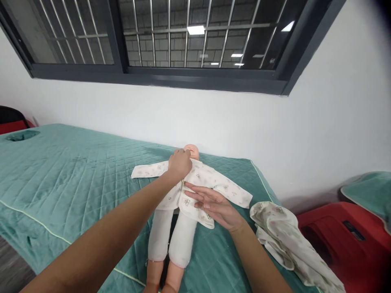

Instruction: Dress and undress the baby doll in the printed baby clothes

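A baby doll (192, 149) lies on its back on a green quilted bed cover, its head by the wall. It wears a white printed baby jacket (226, 183) with both sleeves spread out, and its upper legs (183, 238) are covered in white cloth. My left hand (180, 163) is curled closed at the jacket's neck, just below the doll's face; the fingertips are partly hidden. Over the lower front of the jacket, my right hand (215, 205) lies open with fingers apart, their tips near the jacket's front edge.
A crumpled printed cloth (281, 232) hangs over the right edge of the green-covered bed (76, 175). Beyond it stands a red plastic chair or stool (351, 244). The white wall (152, 110) with a barred window (195, 49) borders the far side.
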`<action>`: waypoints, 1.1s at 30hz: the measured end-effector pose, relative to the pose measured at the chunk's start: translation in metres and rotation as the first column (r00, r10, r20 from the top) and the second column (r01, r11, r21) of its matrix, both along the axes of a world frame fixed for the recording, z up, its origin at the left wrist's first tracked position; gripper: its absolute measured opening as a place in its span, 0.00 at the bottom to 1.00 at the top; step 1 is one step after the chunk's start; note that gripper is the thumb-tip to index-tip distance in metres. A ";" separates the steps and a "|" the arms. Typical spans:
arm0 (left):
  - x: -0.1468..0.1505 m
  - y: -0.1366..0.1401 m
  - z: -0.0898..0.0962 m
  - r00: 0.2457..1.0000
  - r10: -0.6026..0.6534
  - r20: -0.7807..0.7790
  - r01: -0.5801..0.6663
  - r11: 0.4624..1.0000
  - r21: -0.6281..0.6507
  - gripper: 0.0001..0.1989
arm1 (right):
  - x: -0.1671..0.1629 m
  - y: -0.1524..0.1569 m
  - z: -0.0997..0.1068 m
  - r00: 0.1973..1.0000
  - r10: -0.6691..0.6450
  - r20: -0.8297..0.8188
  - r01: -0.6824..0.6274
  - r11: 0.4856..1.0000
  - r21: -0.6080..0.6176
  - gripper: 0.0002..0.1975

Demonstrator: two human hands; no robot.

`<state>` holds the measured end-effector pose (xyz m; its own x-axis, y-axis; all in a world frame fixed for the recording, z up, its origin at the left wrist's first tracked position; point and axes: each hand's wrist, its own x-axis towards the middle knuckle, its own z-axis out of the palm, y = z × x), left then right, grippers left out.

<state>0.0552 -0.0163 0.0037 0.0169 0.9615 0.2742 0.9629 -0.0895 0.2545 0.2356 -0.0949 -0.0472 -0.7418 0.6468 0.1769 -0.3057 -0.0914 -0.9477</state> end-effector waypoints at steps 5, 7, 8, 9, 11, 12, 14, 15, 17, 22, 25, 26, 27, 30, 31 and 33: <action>-0.006 0.002 -0.016 0.998 -0.003 0.068 -0.002 0.998 0.063 0.15 | 0.006 0.006 -0.002 0.991 -0.130 0.012 0.130 0.991 -0.040 0.18; -0.010 -0.002 -0.021 0.991 -0.051 0.122 0.039 0.994 0.102 0.13 | 0.013 0.015 -0.006 0.967 -0.233 0.108 0.235 0.972 -0.010 0.17; -0.014 -0.005 -0.024 0.985 -0.080 0.151 0.061 0.991 0.122 0.12 | 0.018 0.021 -0.009 0.934 -0.297 0.197 0.298 0.954 0.026 0.18; -0.017 -0.011 -0.027 0.978 -0.108 0.177 0.083 0.986 0.143 0.12 | 0.022 0.027 -0.012 0.880 -0.363 0.307 0.358 0.931 0.075 0.21; -0.027 -0.026 -0.035 0.962 -0.164 0.220 0.121 0.973 0.196 0.11 | 0.031 0.038 -0.021 0.717 -0.466 0.519 0.432 0.881 0.195 0.27; -0.033 -0.037 -0.041 0.951 -0.194 0.242 0.137 0.962 0.234 0.10 | 0.034 0.043 -0.026 0.636 -0.496 0.591 0.440 0.863 0.250 0.29; -0.047 -0.060 -0.056 0.927 -0.235 0.293 0.142 0.941 0.306 0.10 | 0.038 0.050 -0.034 0.529 -0.529 0.663 0.421 0.842 0.336 0.31; -0.055 -0.072 -0.064 0.917 -0.235 0.323 0.123 0.935 0.332 0.10 | 0.039 0.052 -0.037 0.498 -0.549 0.671 0.410 0.831 0.375 0.31; -0.073 -0.094 -0.083 0.898 -0.203 0.390 0.062 0.937 0.344 0.10 | 0.038 0.055 -0.040 0.443 -0.610 0.657 0.398 0.791 0.465 0.30; -0.115 -0.121 -0.118 0.848 -0.092 0.521 0.038 0.993 0.112 0.11 | 0.034 0.056 -0.041 0.240 -0.817 0.525 0.365 0.577 0.731 0.25; -0.124 -0.123 -0.123 0.829 0.003 0.559 0.003 1.000 -0.011 0.13 | 0.031 0.054 -0.045 0.231 -0.845 0.482 0.424 0.533 0.732 0.23; -0.124 -0.122 -0.122 0.839 0.023 0.544 -0.007 0.999 -0.031 0.13 | 0.029 0.053 -0.047 0.264 -0.834 0.485 0.466 0.550 0.693 0.22; -0.123 -0.122 -0.121 0.854 0.034 0.519 -0.015 0.999 -0.042 0.13 | 0.028 0.051 -0.049 0.303 -0.820 0.486 0.508 0.570 0.645 0.22; -0.119 -0.121 -0.120 0.887 0.032 0.461 -0.023 0.999 -0.026 0.11 | 0.024 0.042 -0.052 0.371 -0.799 0.474 0.581 0.598 0.553 0.24; -0.118 -0.121 -0.120 0.888 0.026 0.458 -0.024 1.000 -0.011 0.10 | 0.022 0.036 -0.052 0.363 -0.805 0.470 0.585 0.589 0.557 0.24; -0.118 -0.121 -0.122 0.880 0.016 0.475 -0.027 1.000 0.016 0.10 | 0.015 0.022 -0.049 0.326 -0.831 0.451 0.572 0.553 0.606 0.24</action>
<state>-0.0625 -0.1370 -0.1187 -0.1410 0.9540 0.2647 0.7290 -0.0808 0.6797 0.2510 -0.0729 -0.0964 -0.0055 0.9848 0.1734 0.5613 0.1465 -0.8145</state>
